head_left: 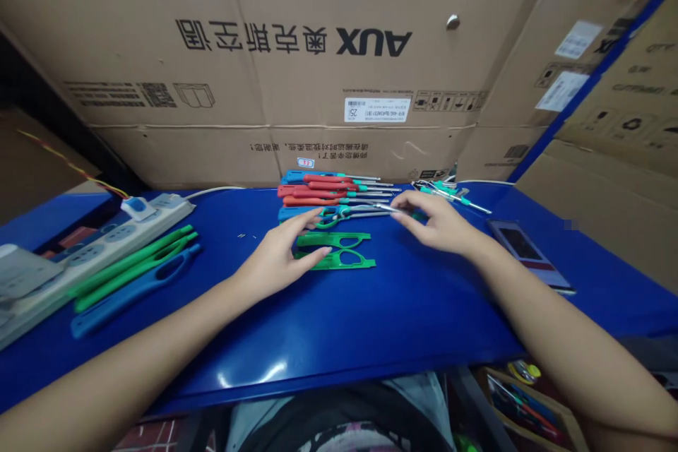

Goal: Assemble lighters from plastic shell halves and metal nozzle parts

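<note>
Two green plastic shell halves (347, 260) lie side by side on the blue table. Over their left ends is my left hand (283, 254), its thumb and fingers apart and nothing between them. My right hand (431, 221) pinches a thin metal rod part (386, 207) just right of the pile. Behind the shells lies a row of assembled lighters with red (323, 193) and blue handles, their metal tips pointing right. Several metal rods with teal parts (450, 194) lie loose behind my right hand.
At the left, a white power strip (114, 240) runs beside green and blue handle shells (138, 289). A phone-like flat object (524, 251) lies at the right. Cardboard (296, 85) walls the back. Below the table's right edge is a box (530, 409) of parts.
</note>
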